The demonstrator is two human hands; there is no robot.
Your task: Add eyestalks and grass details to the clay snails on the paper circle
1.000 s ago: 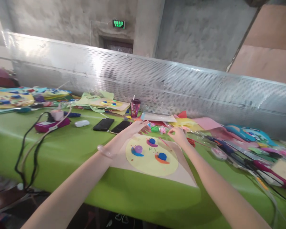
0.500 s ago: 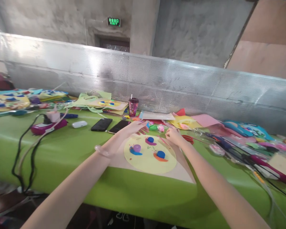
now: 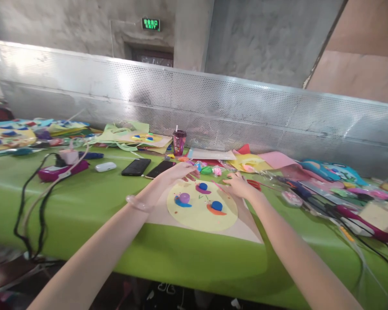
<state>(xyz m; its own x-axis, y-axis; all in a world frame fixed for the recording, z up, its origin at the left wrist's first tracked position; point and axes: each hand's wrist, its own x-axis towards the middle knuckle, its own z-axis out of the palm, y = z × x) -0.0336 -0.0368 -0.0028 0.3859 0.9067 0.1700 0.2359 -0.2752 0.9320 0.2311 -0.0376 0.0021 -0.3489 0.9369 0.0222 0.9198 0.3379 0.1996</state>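
Note:
On the table before me lies a pale sheet with a round yellow paper (image 3: 200, 217) on it, bearing three clay snails. One snail has a purple shell (image 3: 184, 198), and two have blue shells (image 3: 217, 206). My left hand (image 3: 183, 171) is at the sheet's far left edge, fingers stretched out and slightly apart. My right hand (image 3: 237, 185) is over the far right edge, its fingers spread. I see nothing held in either hand. Between them, just beyond the sheet, sit a green clay lump (image 3: 207, 170) and a pink clay lump (image 3: 217, 171).
Two phones (image 3: 136, 167) and a white case (image 3: 105, 166) lie to the left, near a magenta power strip (image 3: 63, 171). A purple cup (image 3: 179, 142) stands at the back. Coloured paper, cables and a second power strip (image 3: 365, 224) crowd the right.
My right hand's fingers have gone from pinched together to spread. My left hand has hardly moved. The whole view has shifted slightly.

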